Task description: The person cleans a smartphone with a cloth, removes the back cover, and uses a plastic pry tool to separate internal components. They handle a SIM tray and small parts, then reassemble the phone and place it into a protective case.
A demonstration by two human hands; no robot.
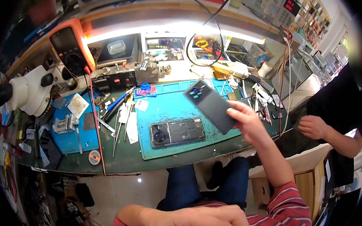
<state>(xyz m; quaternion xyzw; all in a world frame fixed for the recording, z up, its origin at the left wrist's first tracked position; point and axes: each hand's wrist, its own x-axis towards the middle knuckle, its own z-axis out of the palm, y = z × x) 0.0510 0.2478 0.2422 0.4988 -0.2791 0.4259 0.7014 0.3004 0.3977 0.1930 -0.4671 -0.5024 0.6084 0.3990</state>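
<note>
My right hand holds a dark grey phone-shaped panel with a camera bump, tilted above the teal work mat. Beneath and left of it, a second phone lies on the mat, showing a camera module and dark inner parts. My left hand is low at the bottom edge, near my striped shirt, its fingers curled; whether they hold anything is hidden.
A microscope, orange multimeter and blue mat stand left. Tools line both sides; a hanging black cable loops behind. At right, another person has a hand near the bench edge.
</note>
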